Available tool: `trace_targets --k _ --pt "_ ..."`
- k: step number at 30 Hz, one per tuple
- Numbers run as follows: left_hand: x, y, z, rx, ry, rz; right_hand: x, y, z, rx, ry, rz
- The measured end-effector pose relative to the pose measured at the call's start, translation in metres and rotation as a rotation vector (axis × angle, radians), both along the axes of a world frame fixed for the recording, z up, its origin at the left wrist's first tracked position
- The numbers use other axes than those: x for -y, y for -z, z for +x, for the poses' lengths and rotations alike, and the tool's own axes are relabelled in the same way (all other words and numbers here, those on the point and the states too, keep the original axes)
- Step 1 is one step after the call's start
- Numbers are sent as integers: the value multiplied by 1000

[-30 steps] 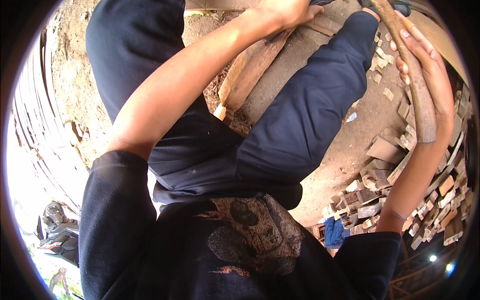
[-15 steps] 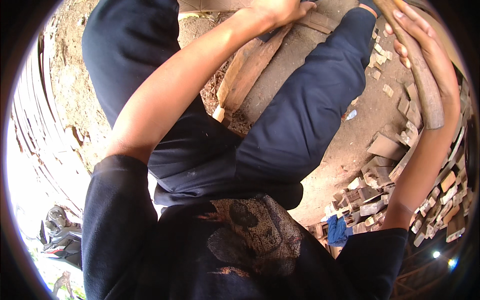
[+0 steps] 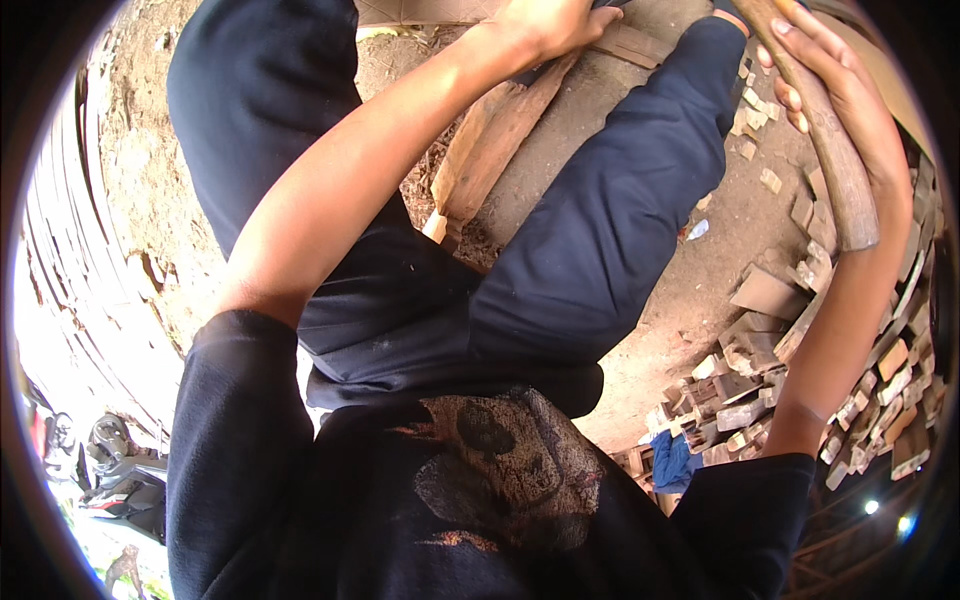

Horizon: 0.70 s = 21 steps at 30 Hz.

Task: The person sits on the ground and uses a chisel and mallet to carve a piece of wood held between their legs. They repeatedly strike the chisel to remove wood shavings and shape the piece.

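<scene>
At the upper right, my right hand is wrapped round a thick wooden handle. Its worn butt end points down along my forearm, and its other end runs out of the picture at the top. My left hand is at the top edge, its thumb stretched to the right and its other fingers hidden or cut off. Below that hand lies a long reddish-brown piece of wood, slanting between my legs. Whether the left hand holds anything cannot be made out.
My bent legs in dark trousers frame the dirt floor. Many wood offcuts are heaped at the right, with small blocks scattered near my foot. A blue cloth lies by the heap. A motorbike stands at the lower left.
My right hand and the wooden handle have shifted very slightly left and up. The left hand has moved only a little, up and to the left.
</scene>
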State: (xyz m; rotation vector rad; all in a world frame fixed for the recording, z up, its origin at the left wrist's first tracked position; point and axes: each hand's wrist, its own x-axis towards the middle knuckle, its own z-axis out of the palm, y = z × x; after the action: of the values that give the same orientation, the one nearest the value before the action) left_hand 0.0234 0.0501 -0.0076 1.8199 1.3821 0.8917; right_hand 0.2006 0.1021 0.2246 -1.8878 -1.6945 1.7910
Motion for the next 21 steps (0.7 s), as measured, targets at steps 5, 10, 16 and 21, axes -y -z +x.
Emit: trace_targets --k 5,10,16,21 --pt "-3 -4 0 42 19 -55 5 18 0 -96 76 311" --pt "2 1 -2 -28 -9 -17 32 12 -16 112 -14 115" --pt "4 -9 -5 23 -4 -27 -6 -6 3 27 56 23" --pt "2 -7 -7 17 -21 -67 -10 9 -10 -49 148 264"
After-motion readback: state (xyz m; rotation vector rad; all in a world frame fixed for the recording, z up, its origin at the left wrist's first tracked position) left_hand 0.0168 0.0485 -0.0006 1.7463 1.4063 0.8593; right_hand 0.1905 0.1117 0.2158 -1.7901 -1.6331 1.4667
